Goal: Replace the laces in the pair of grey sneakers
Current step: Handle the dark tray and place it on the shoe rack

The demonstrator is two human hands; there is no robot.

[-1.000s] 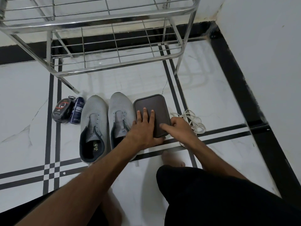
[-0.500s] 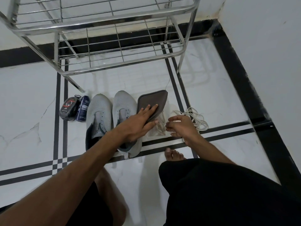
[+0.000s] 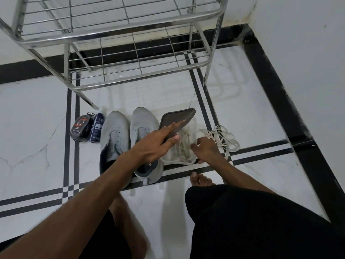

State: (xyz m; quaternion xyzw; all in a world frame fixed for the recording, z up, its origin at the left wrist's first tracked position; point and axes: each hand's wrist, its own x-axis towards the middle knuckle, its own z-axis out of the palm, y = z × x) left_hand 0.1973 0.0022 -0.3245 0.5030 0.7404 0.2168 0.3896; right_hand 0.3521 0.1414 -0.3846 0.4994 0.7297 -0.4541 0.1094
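Note:
Two grey sneakers, the left one [image 3: 113, 131] and the right one [image 3: 142, 124], lie side by side on the tiled floor with no laces in their eyelets. Right of them stands a translucent white container [image 3: 193, 124] with pale laces [image 3: 183, 146] inside. My left hand [image 3: 155, 144] pinches its brown lid [image 3: 179, 116], fingers on top and thumb beneath, tilting it up on its left side. My right hand [image 3: 207, 150] curls over the container's right rim, fingertips at the laces inside. A loose tangle of white laces [image 3: 224, 137] lies on the floor further right.
A steel wire shoe rack [image 3: 130, 79] stands just behind the sneakers. A round black shoe-care pack [image 3: 81, 128] and a blue can [image 3: 96, 128] lie left of them. A white wall [image 3: 308, 71] closes the right side. My bare foot [image 3: 200, 179] is in front of the container.
The lid lay flat under both hands; my left hand has tipped it up, uncovering the laces in the container. My right hand came off the lid onto the container's right rim.

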